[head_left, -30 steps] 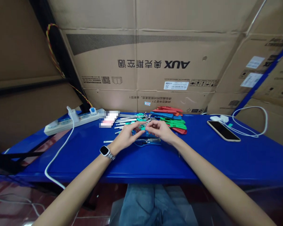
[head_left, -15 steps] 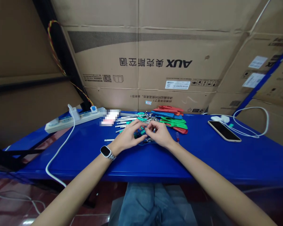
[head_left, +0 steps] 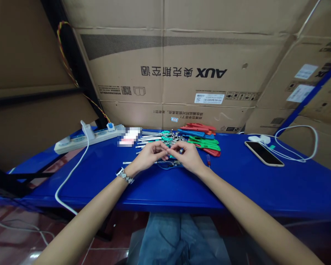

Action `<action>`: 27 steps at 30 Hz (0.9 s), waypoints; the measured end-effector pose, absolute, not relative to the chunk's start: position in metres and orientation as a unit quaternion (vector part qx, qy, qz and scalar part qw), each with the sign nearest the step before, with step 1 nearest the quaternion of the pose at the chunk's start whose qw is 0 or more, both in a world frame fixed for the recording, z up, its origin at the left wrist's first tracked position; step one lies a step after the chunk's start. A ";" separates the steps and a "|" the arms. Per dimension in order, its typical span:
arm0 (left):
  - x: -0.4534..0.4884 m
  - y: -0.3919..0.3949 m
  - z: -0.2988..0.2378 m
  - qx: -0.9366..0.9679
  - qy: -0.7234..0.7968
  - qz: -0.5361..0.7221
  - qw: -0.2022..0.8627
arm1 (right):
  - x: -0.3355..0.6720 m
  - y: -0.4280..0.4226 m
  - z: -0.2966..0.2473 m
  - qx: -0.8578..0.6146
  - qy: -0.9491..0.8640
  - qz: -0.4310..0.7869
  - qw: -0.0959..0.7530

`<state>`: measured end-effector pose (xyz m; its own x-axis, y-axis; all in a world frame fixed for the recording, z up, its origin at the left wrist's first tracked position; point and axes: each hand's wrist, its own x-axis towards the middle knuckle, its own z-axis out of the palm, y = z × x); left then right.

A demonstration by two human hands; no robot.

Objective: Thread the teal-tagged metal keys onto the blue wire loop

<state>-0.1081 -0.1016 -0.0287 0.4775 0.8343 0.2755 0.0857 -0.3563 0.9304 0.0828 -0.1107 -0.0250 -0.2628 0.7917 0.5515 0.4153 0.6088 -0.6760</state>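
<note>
White power strip (head_left: 85, 139) w/ plugs at far left of blue table (head_left: 264, 184). Phone (head_left: 264, 153) face-up at right, white cable (head_left: 298, 147) looped beside it. Cardboard boxes (head_left: 182, 73) stacked behind. Jeans (head_left: 176, 239) below table edge.

The tabletop (head_left: 99, 176) is bright blue. Behind the hands lie red, blue and green plastic handles (head_left: 201, 138) beside silver metal rods (head_left: 149, 139). The power strip (head_left: 79, 141) and cable (head_left: 298, 141) are white, the boxes (head_left: 182, 70) brown.
</note>
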 end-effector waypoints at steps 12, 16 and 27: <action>-0.121 -0.096 -0.023 0.797 0.347 0.422 0.257 | 0.090 -0.109 -0.025 -0.358 -0.801 0.239 0.416; -0.125 -0.097 -0.023 0.857 0.312 0.378 0.161 | 0.093 -0.110 -0.027 -0.357 -0.828 0.205 0.380; -0.135 -0.112 -0.018 0.886 0.334 0.273 0.171 | 0.108 -0.125 -0.033 -0.322 -0.912 0.055 0.250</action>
